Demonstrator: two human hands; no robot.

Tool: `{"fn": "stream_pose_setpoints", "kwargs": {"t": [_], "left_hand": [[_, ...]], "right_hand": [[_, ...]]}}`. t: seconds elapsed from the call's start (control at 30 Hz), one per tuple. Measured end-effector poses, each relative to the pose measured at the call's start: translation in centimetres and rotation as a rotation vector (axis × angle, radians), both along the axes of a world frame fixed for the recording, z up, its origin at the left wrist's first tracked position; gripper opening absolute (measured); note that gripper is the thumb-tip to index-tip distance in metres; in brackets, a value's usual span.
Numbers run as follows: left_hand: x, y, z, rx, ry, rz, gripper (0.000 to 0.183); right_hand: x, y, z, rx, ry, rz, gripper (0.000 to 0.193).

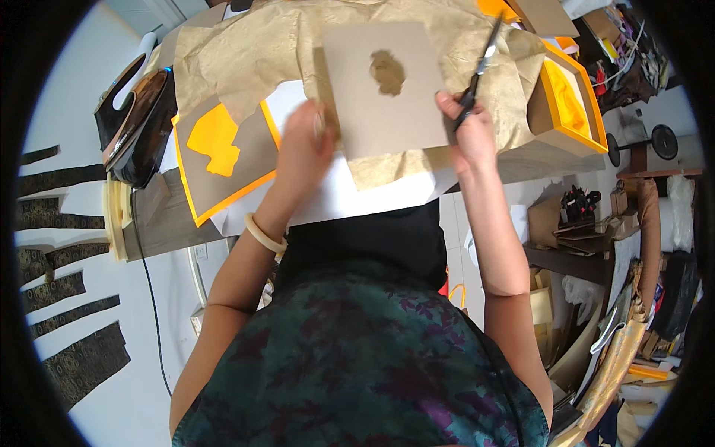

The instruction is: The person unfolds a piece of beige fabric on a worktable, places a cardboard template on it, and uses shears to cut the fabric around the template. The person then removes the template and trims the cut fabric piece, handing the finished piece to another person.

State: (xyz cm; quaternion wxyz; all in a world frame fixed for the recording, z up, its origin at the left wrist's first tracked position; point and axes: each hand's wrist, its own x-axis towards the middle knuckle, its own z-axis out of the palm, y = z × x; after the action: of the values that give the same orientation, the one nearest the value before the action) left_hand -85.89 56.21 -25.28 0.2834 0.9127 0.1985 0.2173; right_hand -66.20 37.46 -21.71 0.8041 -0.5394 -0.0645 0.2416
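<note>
A grey-brown cardboard sheet (350, 97) with an irregular cut-out hole (387, 72) is raised over crumpled gold fabric or paper (261, 45), whose colour appears through the hole. My right hand (474, 138) grips black-handled scissors (480, 71), blades pointing up and away, with its thumb at the sheet's right edge. Beside the left edge is my left hand (304, 153), smeared by motion; I cannot tell what its curled fingers hold. Left of it lies an orange-bordered grey board (249, 134) bearing an irregular orange shape (214, 139).
White paper (387, 195) extends along the table's near edge. An orange-rimmed box (547, 123) with yellow lining stands at right. A glossy black bag-like object (143, 123) sits at left, near a hanging cable (151, 298). Cluttered shelves (570, 261) and long rolls (622, 372) are at right.
</note>
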Motion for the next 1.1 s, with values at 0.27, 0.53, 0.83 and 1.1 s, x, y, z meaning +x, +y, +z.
{"fn": "stream_pose_setpoints", "kwargs": {"t": [0.27,0.53,0.83,1.1], "left_hand": [[5.7,8.0,-3.8,-0.473,-0.054,0.382,0.079],[3.6,6.7,-3.5,-0.392,-0.201,0.41,0.073],[2.8,6.7,-4.0,-0.435,-0.227,0.339,0.061],[1.7,3.1,-0.2,0.314,-0.323,0.189,0.057]], "right_hand": [[0.1,1.1,-4.5,-0.233,-0.196,0.011,0.037],[1.5,0.1,-4.7,-0.4,-0.257,-0.009,0.039],[2.3,-0.4,-6.1,-0.682,-0.559,0.157,0.038],[2.1,-0.3,-5.3,-0.916,-0.704,0.177,0.039]]}}
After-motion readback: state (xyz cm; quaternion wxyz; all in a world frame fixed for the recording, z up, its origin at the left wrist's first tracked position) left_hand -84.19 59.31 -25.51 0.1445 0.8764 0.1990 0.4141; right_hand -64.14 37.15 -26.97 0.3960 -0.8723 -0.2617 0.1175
